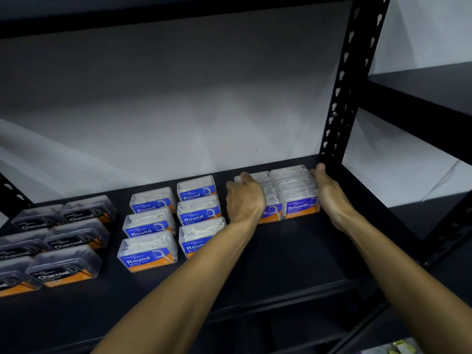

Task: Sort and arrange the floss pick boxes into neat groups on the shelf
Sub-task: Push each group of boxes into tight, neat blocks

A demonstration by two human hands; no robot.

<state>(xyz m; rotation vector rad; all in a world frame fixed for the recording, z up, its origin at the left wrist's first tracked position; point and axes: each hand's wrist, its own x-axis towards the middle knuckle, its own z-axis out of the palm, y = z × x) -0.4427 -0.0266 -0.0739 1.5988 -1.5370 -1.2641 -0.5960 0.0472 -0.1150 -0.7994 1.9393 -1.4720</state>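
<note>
Three groups of clear floss pick boxes lie on the black shelf (293, 246). Black-labelled Charcoal boxes (63, 241) fill the left in two columns. Blue-and-orange Round boxes (173, 221) form two columns in the middle. The Smooth boxes (293, 192) sit in two columns at the back right. My left hand (244, 200) presses flat against the left side of the Smooth group, hiding part of a label. My right hand (329, 192) presses against its right side, fingertips near the upright post. Both hands squeeze the group from either side.
A black perforated upright post (342, 103) stands just behind my right hand. A white wall backs the shelf. The shelf above overhangs at the top. Another shelving unit (429, 98) stands to the right. Bare shelf surface lies in front of the Smooth boxes.
</note>
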